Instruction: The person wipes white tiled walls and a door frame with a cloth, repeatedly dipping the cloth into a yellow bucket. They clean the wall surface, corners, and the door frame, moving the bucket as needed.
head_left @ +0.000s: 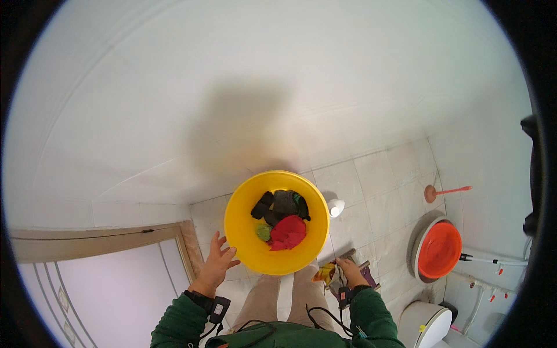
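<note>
A round yellow plastic tub (248,256) stands before my legs. In it lie dark, bundled cloth items (285,202), a red cloth (288,233) and a small green piece (263,232). My left hand (217,261) is at the tub's lower left edge with fingers apart, holding nothing; whether a fingertip touches the rim I cannot tell. To the tub's lower right, my right hand (351,272) hangs above or against a small folding stool (337,278) with patterned fabric; its fingers are partly hidden and I cannot tell whether they grip it.
A white container (335,208) stands right of the tub. Farther right are a plunger (430,194), an orange basin (439,250) in a pale one, wall pipes (483,285) and a lidded white bin or toilet (436,328). A framed door (117,287) is at lower left. Walls rise behind the tub.
</note>
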